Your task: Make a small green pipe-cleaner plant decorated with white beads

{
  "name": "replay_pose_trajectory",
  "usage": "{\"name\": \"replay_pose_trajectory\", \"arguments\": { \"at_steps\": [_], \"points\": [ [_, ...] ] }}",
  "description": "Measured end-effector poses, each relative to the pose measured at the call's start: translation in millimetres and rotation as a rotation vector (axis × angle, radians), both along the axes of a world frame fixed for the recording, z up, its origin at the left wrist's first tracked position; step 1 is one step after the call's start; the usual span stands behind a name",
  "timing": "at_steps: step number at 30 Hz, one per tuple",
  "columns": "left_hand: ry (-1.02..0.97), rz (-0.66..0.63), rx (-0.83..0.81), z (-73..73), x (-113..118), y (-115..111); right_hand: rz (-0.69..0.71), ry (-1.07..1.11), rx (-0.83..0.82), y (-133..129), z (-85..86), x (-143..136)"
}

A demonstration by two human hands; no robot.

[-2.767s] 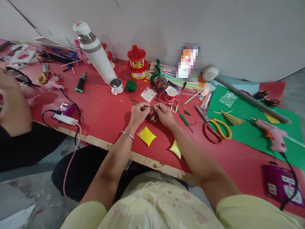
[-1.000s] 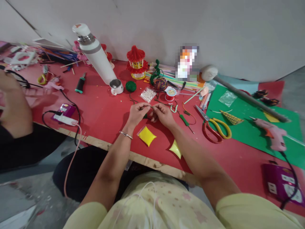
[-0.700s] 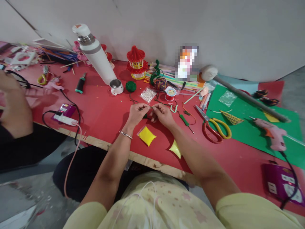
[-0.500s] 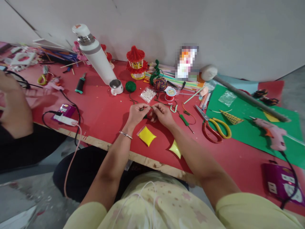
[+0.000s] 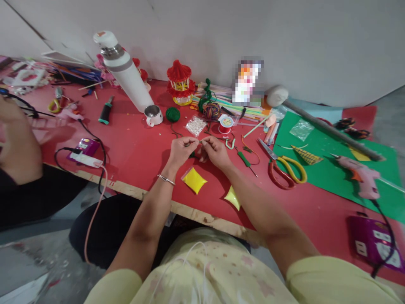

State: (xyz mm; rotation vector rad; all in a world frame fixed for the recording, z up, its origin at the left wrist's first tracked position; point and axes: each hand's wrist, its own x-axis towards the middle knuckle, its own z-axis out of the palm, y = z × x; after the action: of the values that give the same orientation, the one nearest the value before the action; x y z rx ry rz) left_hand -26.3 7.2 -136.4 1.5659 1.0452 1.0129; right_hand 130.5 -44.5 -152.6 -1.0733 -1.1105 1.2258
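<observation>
My left hand (image 5: pixel 183 150) and right hand (image 5: pixel 215 151) | fingertips pinching thin dark strand (image 5: pixel 200 142) | yellow packet (image 5: pixel 195 180) near, lying on red table (image 5: pixel 136 147)

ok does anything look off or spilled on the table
No obvious spill. The white flask appears to lean left, though that may be lens distortion. A pixelated patch near the wall hides what is there.

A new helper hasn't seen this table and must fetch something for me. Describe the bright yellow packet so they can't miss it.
On the red table, find the left hand and right hand close together near the middle. Just below them in the picture lies a plump packet. It is bright yellow, whereas the other packet, beside the right forearm, is paler.
</observation>
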Motion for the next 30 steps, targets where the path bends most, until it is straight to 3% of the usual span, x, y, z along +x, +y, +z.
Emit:
{"name": "replay_pose_trajectory", "arguments": {
  "at_steps": [5, 13, 19, 25, 30],
  "points": [
    [0.039, 0.015, 0.029, -4.3, 0.2, 2.9, -0.009, -0.010, -0.002, 0.2, 0.0, -0.2],
    [-0.033, 0.021, 0.002, 7.0, 0.7, -3.1, -0.015, -0.016, -0.008, 0.1, 1.1, -1.5],
    [0.018, -0.044, 0.012, 5.5, 0.1, -1.6, -0.018, -0.038, -0.018, -0.2, 0.8, -1.5],
    [-0.014, -0.028, -0.011, -0.8, 0.9, 1.0, -0.018, -0.030, -0.003, -0.1, -0.8, -1.4],
    [0.047, 0.007, 0.037, 5.5, 2.1, -1.0, -0.021, -0.056, 0.002, -0.3, -0.1, -1.9]
  ]
}}
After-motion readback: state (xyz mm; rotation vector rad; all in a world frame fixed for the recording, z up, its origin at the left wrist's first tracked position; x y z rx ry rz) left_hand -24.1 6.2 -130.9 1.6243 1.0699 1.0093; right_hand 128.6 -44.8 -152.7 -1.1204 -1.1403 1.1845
